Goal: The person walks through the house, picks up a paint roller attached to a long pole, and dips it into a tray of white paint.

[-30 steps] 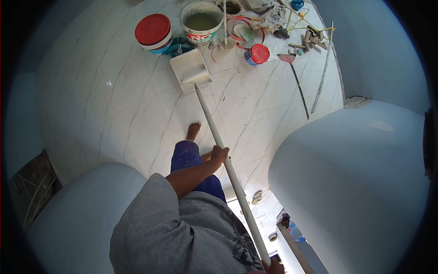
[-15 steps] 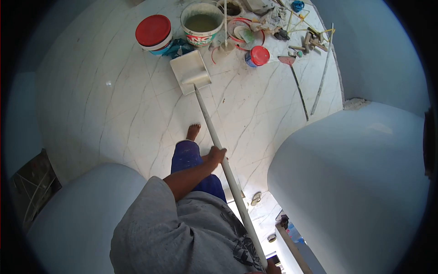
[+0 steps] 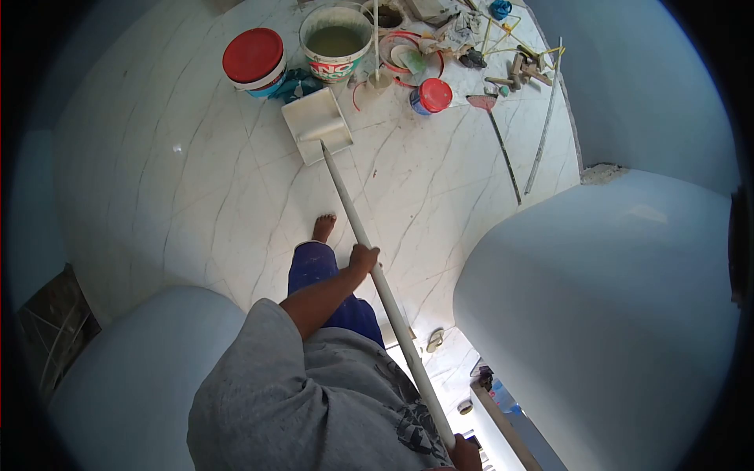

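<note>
Left hand [image 3: 364,258], fingers clenched round the pole [image 3: 400,320]; right hand [image 3: 465,453] grasping its five-o'clock end; roller [image 3: 323,130] in the tray [image 3: 301,111], eleven o'clock.

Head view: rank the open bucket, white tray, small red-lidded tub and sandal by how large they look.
1. Open bucket and white tray: too alike to rank
2. Small red-lidded tub
3. Sandal

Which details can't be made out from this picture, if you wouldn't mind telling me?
All in the head view:
- Contents of the large red-lidded bucket: hidden by its lid.
- Near end of the roller pole: hidden at the right hand and the bottom edge.
- Right hand's full grip: partly cut off by the bottom edge.
- Amount of paint in the roller tray: pale on pale, too small to tell.
</note>
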Demonstrator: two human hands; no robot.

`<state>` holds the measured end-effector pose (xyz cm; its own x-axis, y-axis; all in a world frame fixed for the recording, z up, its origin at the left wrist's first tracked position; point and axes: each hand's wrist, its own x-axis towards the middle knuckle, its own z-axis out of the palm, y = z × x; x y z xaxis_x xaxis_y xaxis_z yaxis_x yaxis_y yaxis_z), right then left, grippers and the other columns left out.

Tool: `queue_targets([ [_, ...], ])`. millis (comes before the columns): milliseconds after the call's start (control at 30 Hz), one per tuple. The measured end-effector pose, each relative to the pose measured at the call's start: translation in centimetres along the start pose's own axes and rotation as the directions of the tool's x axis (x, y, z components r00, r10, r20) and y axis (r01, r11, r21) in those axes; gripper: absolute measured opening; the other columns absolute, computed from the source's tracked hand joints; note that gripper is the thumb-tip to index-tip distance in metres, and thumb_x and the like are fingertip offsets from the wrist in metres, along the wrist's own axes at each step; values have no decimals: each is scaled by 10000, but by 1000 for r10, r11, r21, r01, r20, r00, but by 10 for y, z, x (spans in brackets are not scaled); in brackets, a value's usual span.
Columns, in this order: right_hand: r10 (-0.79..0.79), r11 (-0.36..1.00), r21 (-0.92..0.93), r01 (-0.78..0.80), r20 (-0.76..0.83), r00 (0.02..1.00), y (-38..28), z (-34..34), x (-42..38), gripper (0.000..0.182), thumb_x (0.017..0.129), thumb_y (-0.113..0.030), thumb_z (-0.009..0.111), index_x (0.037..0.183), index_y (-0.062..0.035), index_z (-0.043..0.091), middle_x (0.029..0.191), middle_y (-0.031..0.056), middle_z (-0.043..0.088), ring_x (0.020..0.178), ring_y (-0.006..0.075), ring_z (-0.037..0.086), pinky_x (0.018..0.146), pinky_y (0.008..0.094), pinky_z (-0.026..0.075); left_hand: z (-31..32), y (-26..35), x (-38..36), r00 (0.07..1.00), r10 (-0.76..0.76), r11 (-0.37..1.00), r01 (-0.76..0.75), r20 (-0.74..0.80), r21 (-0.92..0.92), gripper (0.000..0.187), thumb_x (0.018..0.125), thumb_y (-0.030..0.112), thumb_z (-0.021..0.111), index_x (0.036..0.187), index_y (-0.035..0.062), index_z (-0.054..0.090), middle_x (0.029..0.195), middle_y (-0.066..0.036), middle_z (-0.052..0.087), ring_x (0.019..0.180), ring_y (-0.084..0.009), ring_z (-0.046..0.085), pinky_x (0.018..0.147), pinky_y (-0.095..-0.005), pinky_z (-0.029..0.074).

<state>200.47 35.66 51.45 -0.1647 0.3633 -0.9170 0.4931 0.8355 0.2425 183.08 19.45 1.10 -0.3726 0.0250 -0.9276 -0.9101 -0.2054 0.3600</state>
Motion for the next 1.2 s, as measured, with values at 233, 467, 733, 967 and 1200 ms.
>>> queue_targets([
  [233,19,998,61,-19,6,1000,5,2,-16,306,801,-298,497,958,-35,499,870,225,572,874,381,544,723,459,415,1,-46,10,999,10,998,-8,-44,58,173,730,75,551,721,-67,452,606,-150,522,479,-249,563,393,-369,485],
  [467,30,999,-10,-30,18,999,-18,-7,2,322,840,-307,445,953,-13,513,891,238,577,883,399,540,713,462,420,-4,-75,67,995,41,972,-19,87,-235,427,708,145,567,861,-195,357,685,-249,550,508,-336,598,389,-418,479],
  [733,-72,997,3,72,9,997,28,18,-8,313,818,-315,470,933,-30,528,917,236,572,893,378,545,728,449,416,5,-74,22,1000,19,993,-19,-2,116,424,699,143,584,891,-183,391,700,-249,556,531,-329,605,407,-381,501],
  [967,88,989,115,-91,26,996,-40,-16,0,367,790,-347,499,952,-17,513,911,238,564,923,398,518,731,455,403,-7,0,-21,998,-53,989,58,44,-136,311,730,129,571,919,-60,412,668,-146,505,503,-279,546,412,-400,452],
  [1200,-32,998,47,30,43,999,20,14,2,396,806,-378,467,949,-12,519,934,247,561,931,405,514,727,457,405,2,-91,53,999,32,999,-32,41,4,401,713,113,554,876,-200,364,712,-282,550,511,-330,602,388,-390,491],
])
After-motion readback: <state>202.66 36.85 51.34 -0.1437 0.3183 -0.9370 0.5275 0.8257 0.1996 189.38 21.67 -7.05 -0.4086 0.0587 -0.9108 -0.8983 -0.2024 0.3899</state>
